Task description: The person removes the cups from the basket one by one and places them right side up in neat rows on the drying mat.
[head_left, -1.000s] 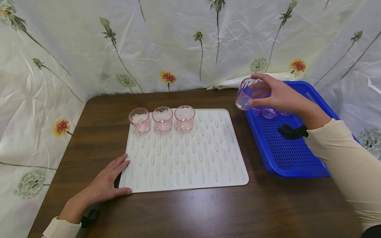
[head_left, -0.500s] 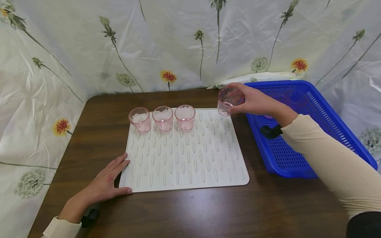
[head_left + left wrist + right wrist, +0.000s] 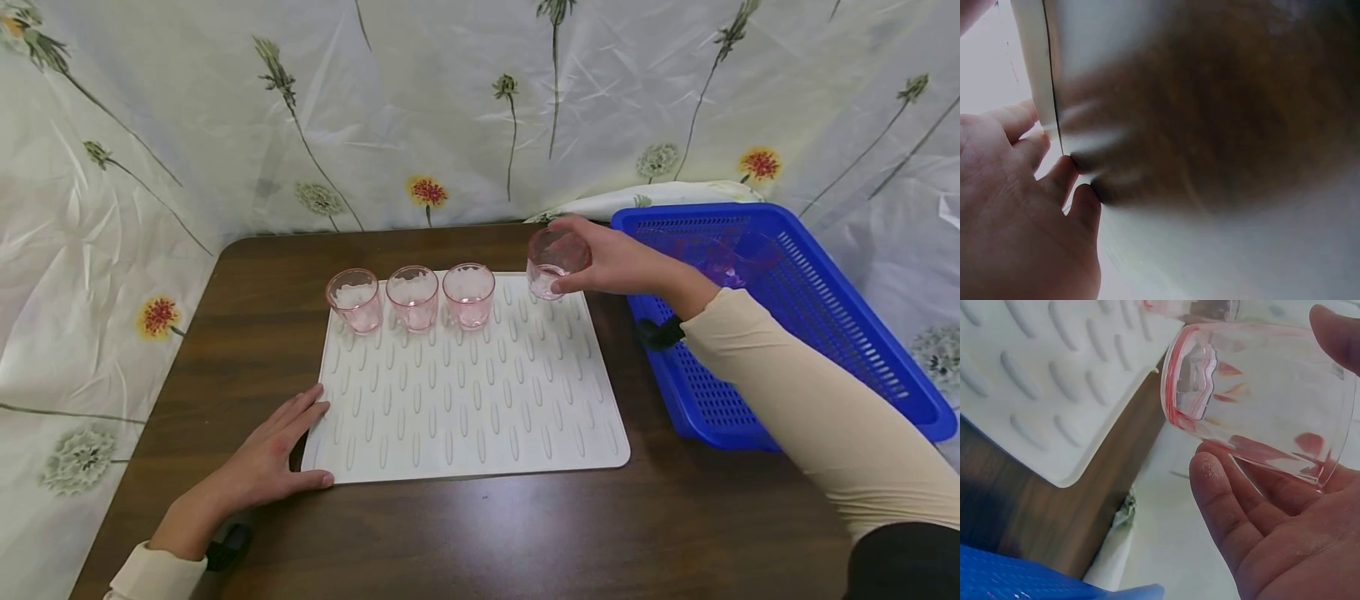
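My right hand (image 3: 626,262) grips a clear pink-tinted drinking glass (image 3: 542,271) over the far right corner of a white ridged mat (image 3: 465,408). In the right wrist view, thumb and fingers hold the glass (image 3: 1266,394) from opposite sides. Three matching glasses stand upright in a row along the mat's far edge: one at the corner (image 3: 360,308), one in the middle (image 3: 412,307), one to the right (image 3: 470,304). My left hand (image 3: 255,471) rests with fingers spread at the mat's near left edge; in the left wrist view its fingertips (image 3: 1088,197) touch that edge.
A blue perforated plastic basket (image 3: 678,400) stands right of the mat, with pinkish glass (image 3: 731,262) showing inside, partly behind the right arm. The dark wooden table (image 3: 487,542) ends at a flowered curtain (image 3: 465,125) at the back.
My right hand has carried the glass leftward from above the basket to over the mat's far right corner. The left hand and the three standing glasses have stayed in place.
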Available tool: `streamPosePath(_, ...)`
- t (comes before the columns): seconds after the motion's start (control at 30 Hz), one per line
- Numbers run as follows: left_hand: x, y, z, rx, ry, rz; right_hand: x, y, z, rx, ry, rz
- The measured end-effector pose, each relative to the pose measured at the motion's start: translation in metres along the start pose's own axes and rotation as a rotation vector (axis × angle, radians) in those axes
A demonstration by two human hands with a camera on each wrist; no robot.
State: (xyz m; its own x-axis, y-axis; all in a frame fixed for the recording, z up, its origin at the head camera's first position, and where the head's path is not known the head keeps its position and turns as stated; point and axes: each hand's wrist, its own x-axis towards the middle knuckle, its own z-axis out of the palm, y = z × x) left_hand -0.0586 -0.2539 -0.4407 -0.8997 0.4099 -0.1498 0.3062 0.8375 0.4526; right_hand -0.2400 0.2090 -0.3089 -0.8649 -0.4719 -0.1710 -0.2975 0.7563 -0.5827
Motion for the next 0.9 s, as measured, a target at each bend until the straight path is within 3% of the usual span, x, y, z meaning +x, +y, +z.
streamPosePath(0.9, 0.001, -0.001, 0.0, -0.012, -0.004, 0.004, 0.025, 0.017, 0.021, 0.02, -0.023, -0.014)
